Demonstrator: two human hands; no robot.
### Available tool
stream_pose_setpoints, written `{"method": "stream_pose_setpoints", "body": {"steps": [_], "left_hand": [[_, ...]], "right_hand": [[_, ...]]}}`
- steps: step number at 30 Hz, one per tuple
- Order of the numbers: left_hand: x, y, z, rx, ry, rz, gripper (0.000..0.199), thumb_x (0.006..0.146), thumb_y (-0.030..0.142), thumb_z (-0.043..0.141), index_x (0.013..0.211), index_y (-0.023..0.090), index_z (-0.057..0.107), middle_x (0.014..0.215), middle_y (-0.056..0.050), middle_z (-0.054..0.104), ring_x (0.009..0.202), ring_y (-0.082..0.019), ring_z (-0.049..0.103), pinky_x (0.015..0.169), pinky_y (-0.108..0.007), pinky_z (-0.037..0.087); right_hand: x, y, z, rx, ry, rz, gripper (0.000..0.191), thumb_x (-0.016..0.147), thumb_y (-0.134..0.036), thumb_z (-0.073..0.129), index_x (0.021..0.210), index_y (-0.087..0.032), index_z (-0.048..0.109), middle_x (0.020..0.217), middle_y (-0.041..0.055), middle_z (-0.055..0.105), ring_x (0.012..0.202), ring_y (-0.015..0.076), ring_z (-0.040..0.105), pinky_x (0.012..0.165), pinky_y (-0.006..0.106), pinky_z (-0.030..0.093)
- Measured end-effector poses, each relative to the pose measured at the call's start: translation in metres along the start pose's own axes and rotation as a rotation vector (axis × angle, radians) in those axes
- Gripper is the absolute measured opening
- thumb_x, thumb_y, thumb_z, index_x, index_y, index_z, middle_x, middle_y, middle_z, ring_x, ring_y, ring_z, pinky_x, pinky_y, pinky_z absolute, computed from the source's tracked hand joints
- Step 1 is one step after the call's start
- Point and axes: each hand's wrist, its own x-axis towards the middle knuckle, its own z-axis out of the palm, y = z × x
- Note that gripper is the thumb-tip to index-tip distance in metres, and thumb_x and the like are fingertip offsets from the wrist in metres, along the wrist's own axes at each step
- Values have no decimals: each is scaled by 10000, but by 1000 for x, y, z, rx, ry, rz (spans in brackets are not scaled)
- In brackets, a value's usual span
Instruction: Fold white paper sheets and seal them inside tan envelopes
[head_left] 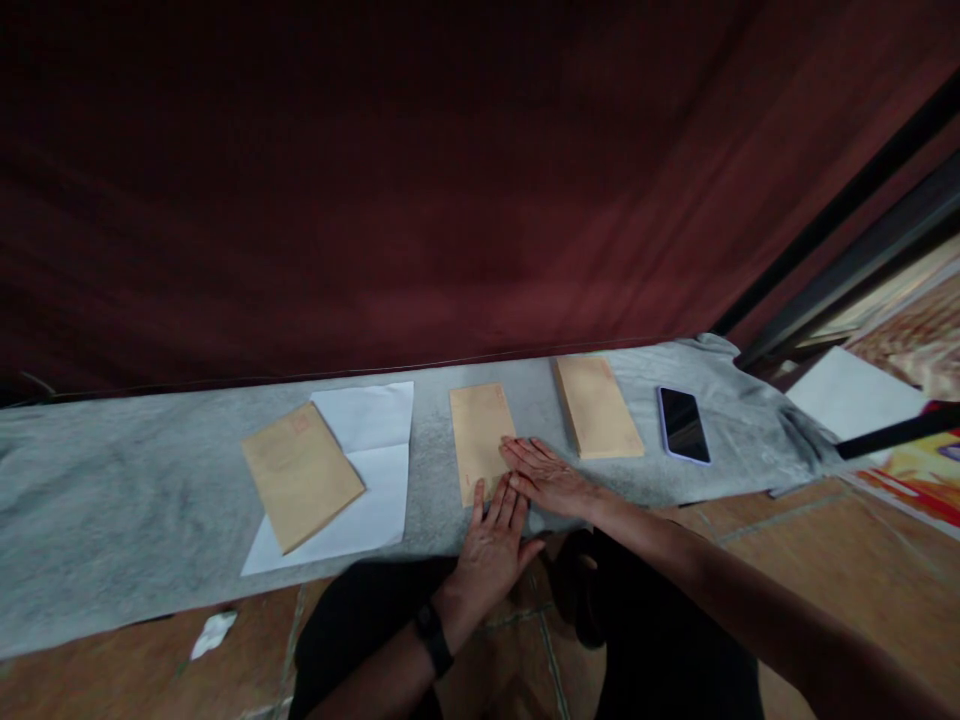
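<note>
A single brown envelope [478,425] lies flat on the grey cloth in front of me. My left hand [493,545], with a dark band on its wrist, rests its outstretched fingertips on the envelope's near edge. Along the envelope's right side, my right hand [551,478] lies flat, fingers extended over the edge. The fingertips of both hands are close together near the lower right corner. To the right sits a thick stack of brown envelopes [600,408]. At the left, another brown envelope pile [304,480] lies slanted on a white paper sheet [379,490].
A phone [684,425] lies right of the stack on the grey cloth [112,500]. Behind rises a dark red curtain [450,200]. Dark metal bars [847,260] stand at the right. A crumpled white scrap [214,634] lies on the tiled floor.
</note>
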Motion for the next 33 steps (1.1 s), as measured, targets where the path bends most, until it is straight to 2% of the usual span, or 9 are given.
{"method": "stream_pose_setpoints", "body": {"steps": [3,6,12,15,19,25,29,33], "left_hand": [[-4,-3,-5,-11,-10,20,651,992,530,448,1482,102,441,1544,-179,469,1486,-288,358,1238,-546,245],[-10,-6,-8,10,-7,-15,607,1010,413,423,1516,80,378,1571,-179,428,1496,-260,342,1235,-482,282],[-12,-18,-5,30,11,-102,604,989,259,364,1555,61,294,1579,-184,408,1492,-247,350,1215,-448,326],[4,-31,0,12,-24,-109,570,1009,254,318,1558,100,311,1586,-145,412,1493,-210,348,1224,-422,314],[43,-47,9,15,-91,-115,561,1035,302,273,1562,113,312,1615,-123,369,1509,-209,313,1234,-429,279],[96,-63,22,18,-58,-169,585,1040,390,297,1563,129,314,1625,-113,357,1529,-244,263,1250,-496,193],[114,-72,28,14,-18,-203,601,1037,446,314,1554,142,340,1624,-112,360,1526,-275,266,1247,-521,172],[124,-77,29,11,-43,-229,624,1038,477,308,1543,113,357,1625,-126,353,1523,-283,271,1247,-511,185]], "right_hand": [[-21,-9,1,4,-10,-7,599,1078,-459,270,1595,-157,262,1654,92,261,1534,209,240,1268,441,209],[-38,-19,3,-10,27,-20,602,1072,-450,302,1600,-166,248,1653,105,258,1532,224,247,1267,472,209],[-55,-39,11,-59,72,-20,717,1021,-494,446,1603,-134,234,1646,139,256,1529,267,253,1273,493,208],[-56,-42,14,-59,57,-14,763,995,-537,486,1585,-97,287,1626,166,296,1516,296,287,1265,491,236],[-54,-40,11,-49,33,-40,779,969,-560,536,1532,-42,388,1597,216,339,1494,331,329,1246,488,281],[-50,-38,3,-58,47,-86,746,967,-454,584,1549,-46,354,1591,232,352,1476,338,362,1230,470,311],[-48,-40,2,-70,42,-85,712,957,-398,592,1528,-29,383,1582,244,365,1466,344,379,1214,445,338],[-48,-43,-2,-72,13,-82,701,955,-376,590,1509,8,398,1584,262,343,1473,356,361,1218,457,338]]}}
